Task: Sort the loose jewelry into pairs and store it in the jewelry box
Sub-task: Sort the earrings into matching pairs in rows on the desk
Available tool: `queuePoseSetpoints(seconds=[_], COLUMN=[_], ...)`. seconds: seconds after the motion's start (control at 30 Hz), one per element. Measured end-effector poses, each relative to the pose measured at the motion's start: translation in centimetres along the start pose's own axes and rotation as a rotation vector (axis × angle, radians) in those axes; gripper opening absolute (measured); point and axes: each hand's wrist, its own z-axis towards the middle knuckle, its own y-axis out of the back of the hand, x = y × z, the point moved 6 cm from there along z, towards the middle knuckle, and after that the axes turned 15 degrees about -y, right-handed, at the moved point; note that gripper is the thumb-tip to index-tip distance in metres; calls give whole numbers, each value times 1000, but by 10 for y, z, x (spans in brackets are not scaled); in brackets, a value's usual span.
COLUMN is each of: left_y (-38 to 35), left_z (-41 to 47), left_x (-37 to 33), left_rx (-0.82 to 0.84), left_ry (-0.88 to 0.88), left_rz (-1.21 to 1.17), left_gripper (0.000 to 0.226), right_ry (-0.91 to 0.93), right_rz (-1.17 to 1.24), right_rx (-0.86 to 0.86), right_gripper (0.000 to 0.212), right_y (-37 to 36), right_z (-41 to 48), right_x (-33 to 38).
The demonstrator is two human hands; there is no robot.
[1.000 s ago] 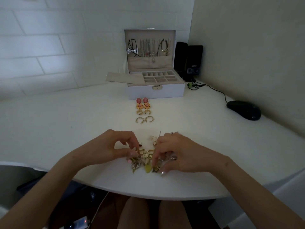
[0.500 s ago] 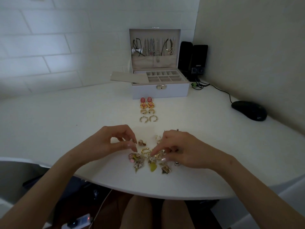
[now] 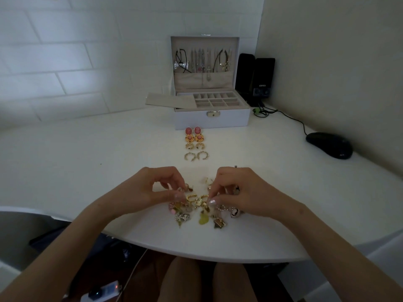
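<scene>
1. Noting the person's knees (image 3: 202, 280) under the near rim of the white table (image 3: 87, 162)
2. Loose jewelry (image 3: 201, 216) sits in a small heap close to the near rim, between the two hands; mixed gold, pink and yellow-green pieces, details too small to tell apart
3. Left hand (image 3: 157, 189): fingers curled, thumb and forefinger drawn together at the heap's left side, thumb tip just beside the left gold hoop (image 3: 191, 197); cannot tell if it actually grips it
4. Right hand (image 3: 244, 192): fingers curled, thumb and forefinger pinching the right gold hoop (image 3: 204, 197); the two hoops lie side by side at the top of the heap
5. Beyond the hands, four sorted pairs in one column running towards the box: crescent hoops (image 3: 195, 156), small gold pair (image 3: 193, 146), orange round pair (image 3: 194, 138), pink pair (image 3: 193, 130) just in front of the box
6. Jewelry box (image 3: 192, 120) stands at the back, lid (image 3: 205, 81) upright with necklaces (image 3: 202, 59) hanging inside, divided tray showing; a flat beige panel (image 3: 168, 100) juts out to its left
7. Black speakers (image 3: 255, 77) just right of the box; black mouse (image 3: 329, 144) well apart, far right
</scene>
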Motion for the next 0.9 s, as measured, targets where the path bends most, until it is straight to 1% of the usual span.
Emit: queuePoseSetpoints(seconds=[0.1,0.17,0.27,0.33,0.4,0.47,0.53,0.6,0.7,0.8,0.9], left_y=[0,-1,-2,1,6,8,7,5,3,-1,-2], left_z=[2,4,8,11,14,19,27,37,47,48,46], left_x=[-2,-4,-3,3,12,21,29,36,46,52,52], left_rx=[-8,-13,-57,-141,-262,-334,-336,-320,-300,-289,-259], left_ry=[-16,-31,-23,-3,56,117,162,195,243,275,266], left_rz=[-25,-29,-1,48,85,157,230,259,337,377,368], left_gripper=[38,30,25,24,15,11,13,15,17,19,22], right_ry=[-20,-51,-128,-168,-209,-254,-294,-338,-423,-485,-508], right_rz=[78,127,194,189,219,232,281,366,390,387,387], right_rx=[-36,-51,-63,-105,-136,-173,-180,-152,-127,-119,-132], right_gripper=[5,4,13,19,19,19,14,7,14,10,11], right_y=[6,8,11,14,17,22,28,31,31,24,19], right_z=[0,-1,2,7,13,21,31,43,62,75,80], right_x=[-2,-2,-6,-8,-11,-13,-14,-17,-25,-31,-36])
